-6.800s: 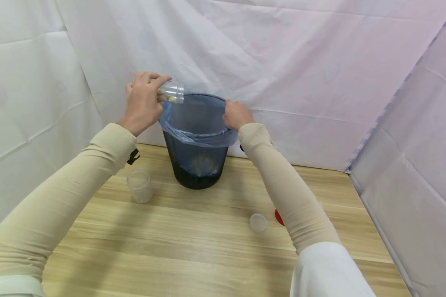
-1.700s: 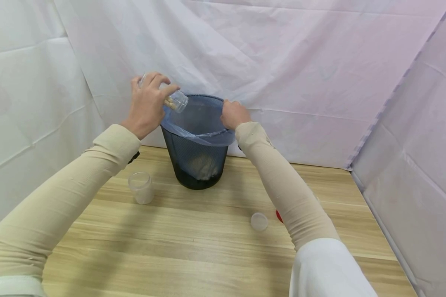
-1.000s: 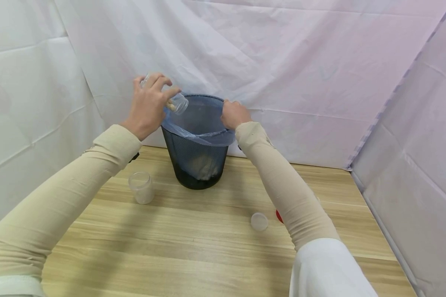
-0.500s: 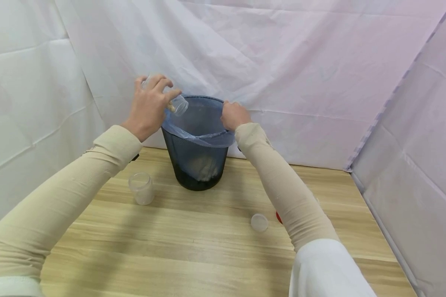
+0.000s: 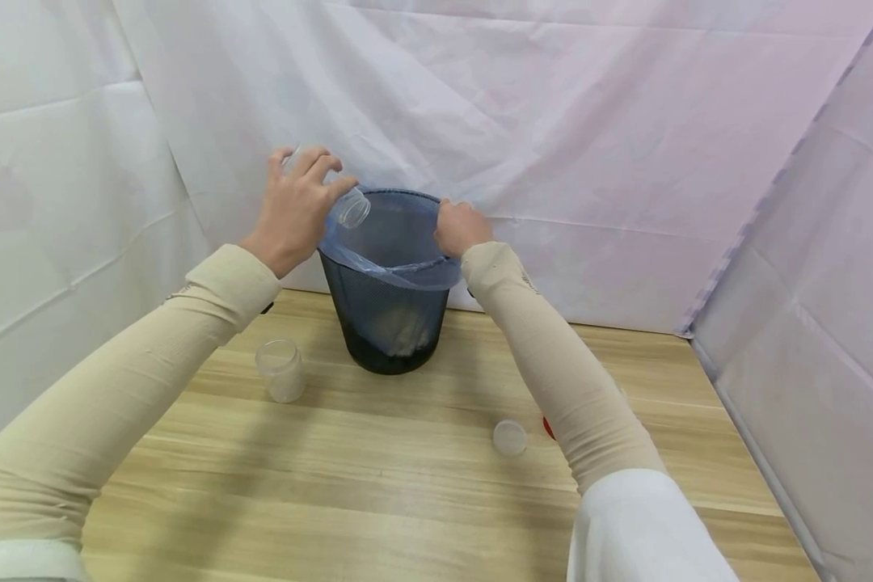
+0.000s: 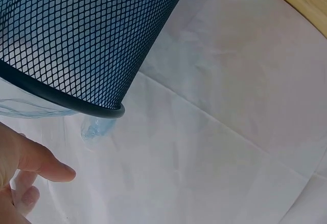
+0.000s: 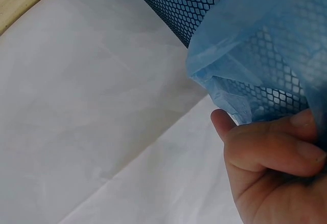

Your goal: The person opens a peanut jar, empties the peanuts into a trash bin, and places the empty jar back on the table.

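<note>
My left hand [image 5: 294, 202] holds a clear plastic jar [image 5: 353, 210] on its side, its mouth sloping down over the left rim of a black mesh trash can [image 5: 352, 315]. The fingers hide much of the jar; no tan pieces show at its mouth. A blue trash bag [image 5: 407, 276] lines the can and folds out over the rim. My right hand [image 5: 461, 229] grips the can's right rim together with the bag. In the right wrist view, curled fingers lie against the bag [image 7: 219, 45]. The left wrist view catches only fingers [image 6: 48, 165] below the mesh.
A second clear jar [image 5: 284, 376], lidless, stands on the wooden table [image 5: 378, 477] left of the can. A translucent lid [image 5: 510, 437] lies toward the right, with a red lid [image 5: 549, 428] partly behind my right forearm. White cloth [image 5: 553, 121] hangs close behind the can.
My left hand has tipped the jar further down over the can. Tan pieces seen near its mouth earlier no longer show there. The right hand keeps its hold on the rim.
</note>
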### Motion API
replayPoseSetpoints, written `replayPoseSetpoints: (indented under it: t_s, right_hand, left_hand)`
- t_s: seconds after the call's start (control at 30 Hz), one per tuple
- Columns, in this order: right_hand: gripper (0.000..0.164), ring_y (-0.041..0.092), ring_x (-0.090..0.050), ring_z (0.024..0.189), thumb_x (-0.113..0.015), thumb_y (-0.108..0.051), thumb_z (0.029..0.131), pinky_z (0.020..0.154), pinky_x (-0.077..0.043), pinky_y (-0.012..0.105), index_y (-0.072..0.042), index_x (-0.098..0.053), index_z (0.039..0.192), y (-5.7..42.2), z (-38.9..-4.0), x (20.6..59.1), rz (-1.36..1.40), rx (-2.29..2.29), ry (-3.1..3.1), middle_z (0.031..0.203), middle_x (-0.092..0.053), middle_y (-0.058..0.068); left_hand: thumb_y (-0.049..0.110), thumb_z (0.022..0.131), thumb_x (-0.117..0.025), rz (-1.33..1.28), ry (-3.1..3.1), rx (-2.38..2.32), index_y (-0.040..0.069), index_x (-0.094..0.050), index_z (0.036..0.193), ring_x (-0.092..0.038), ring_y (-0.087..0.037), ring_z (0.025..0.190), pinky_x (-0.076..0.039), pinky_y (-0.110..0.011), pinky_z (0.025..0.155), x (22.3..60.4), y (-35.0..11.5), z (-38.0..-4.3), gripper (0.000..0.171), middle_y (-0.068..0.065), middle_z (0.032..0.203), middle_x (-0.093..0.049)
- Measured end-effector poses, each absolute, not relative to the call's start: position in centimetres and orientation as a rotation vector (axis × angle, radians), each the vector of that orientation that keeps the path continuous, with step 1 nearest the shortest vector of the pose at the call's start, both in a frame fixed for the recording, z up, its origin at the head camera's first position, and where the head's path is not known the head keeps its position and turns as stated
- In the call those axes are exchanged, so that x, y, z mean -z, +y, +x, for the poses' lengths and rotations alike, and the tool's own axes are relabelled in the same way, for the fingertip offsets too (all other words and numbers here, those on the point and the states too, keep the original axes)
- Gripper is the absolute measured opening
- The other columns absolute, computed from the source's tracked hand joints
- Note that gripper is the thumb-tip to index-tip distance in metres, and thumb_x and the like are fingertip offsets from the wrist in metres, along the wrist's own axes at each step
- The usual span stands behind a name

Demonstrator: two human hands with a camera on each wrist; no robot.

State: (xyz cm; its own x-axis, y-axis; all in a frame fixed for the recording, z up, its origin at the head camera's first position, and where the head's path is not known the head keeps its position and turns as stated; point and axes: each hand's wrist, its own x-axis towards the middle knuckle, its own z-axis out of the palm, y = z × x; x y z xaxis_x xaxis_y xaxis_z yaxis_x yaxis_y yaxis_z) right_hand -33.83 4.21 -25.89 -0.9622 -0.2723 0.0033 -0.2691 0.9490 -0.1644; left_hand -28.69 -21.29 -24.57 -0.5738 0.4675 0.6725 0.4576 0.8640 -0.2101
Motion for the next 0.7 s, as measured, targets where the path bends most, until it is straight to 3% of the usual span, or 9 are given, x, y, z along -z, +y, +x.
replayPoseSetpoints:
  t_s: [0.4,0.5,0.6,0.63,0.7]
  right_hand:
    - [0.061,0.042,-0.06,0.138,-0.044,-0.018,0.115,0.109,-0.055,0.049,0.002,-0.025,0.169,4.04,-33.91,25.89,-0.466,0.264,3.085,0.157,-0.055,0.027]
    - [0.061,0.032,-0.069,0.101,-0.043,-0.015,0.114,0.087,-0.057,0.04,0.001,-0.025,0.169,4.06,-34.08,26.04,-0.473,0.294,3.085,0.135,-0.069,0.027]
    - [0.06,0.017,-0.046,0.062,-0.04,-0.011,0.112,0.066,-0.042,0.034,-0.001,-0.027,0.17,4.3,-34.48,26.23,-0.473,0.386,3.067,0.097,-0.072,0.021]
    - [0.06,0.015,-0.036,0.058,-0.039,-0.009,0.111,0.065,-0.038,0.034,-0.002,-0.028,0.17,4.45,-34.62,26.27,-0.473,0.442,3.054,0.089,-0.069,0.018]
    - [0.06,0.012,-0.032,0.054,-0.038,-0.006,0.109,0.067,-0.037,0.033,-0.003,-0.032,0.169,4.96,-34.78,26.25,-0.487,0.526,3.049,0.083,-0.066,0.013]
  left_hand:
    - [-0.022,0.096,-0.053,-0.662,-2.28,-0.049,0.008,-0.074,0.134,-0.05,-0.04,0.14,-0.032,-0.068,0.121,24.07,-21.31,-28.49,0.053,-0.021,0.137,-0.067]
    - [-0.021,0.095,-0.054,-0.651,-2.281,-0.046,0.008,-0.073,0.136,-0.051,-0.042,0.14,-0.033,-0.069,0.119,24.03,-21.36,-28.4,0.054,-0.022,0.138,-0.066]
    - [-0.021,0.094,-0.055,-0.641,-2.285,-0.03,0.008,-0.071,0.138,-0.05,-0.043,0.141,-0.034,-0.07,0.118,23.97,-21.39,-28.29,0.055,-0.023,0.139,-0.065]
    - [-0.022,0.094,-0.054,-0.639,-2.286,-0.023,0.008,-0.071,0.139,-0.05,-0.043,0.14,-0.035,-0.07,0.117,23.96,-21.38,-28.25,0.056,-0.023,0.139,-0.065]
    - [-0.022,0.094,-0.053,-0.641,-2.289,-0.014,0.008,-0.07,0.14,-0.05,-0.043,0.14,-0.035,-0.07,0.117,23.9,-21.25,-28.22,0.058,-0.023,0.14,-0.064]
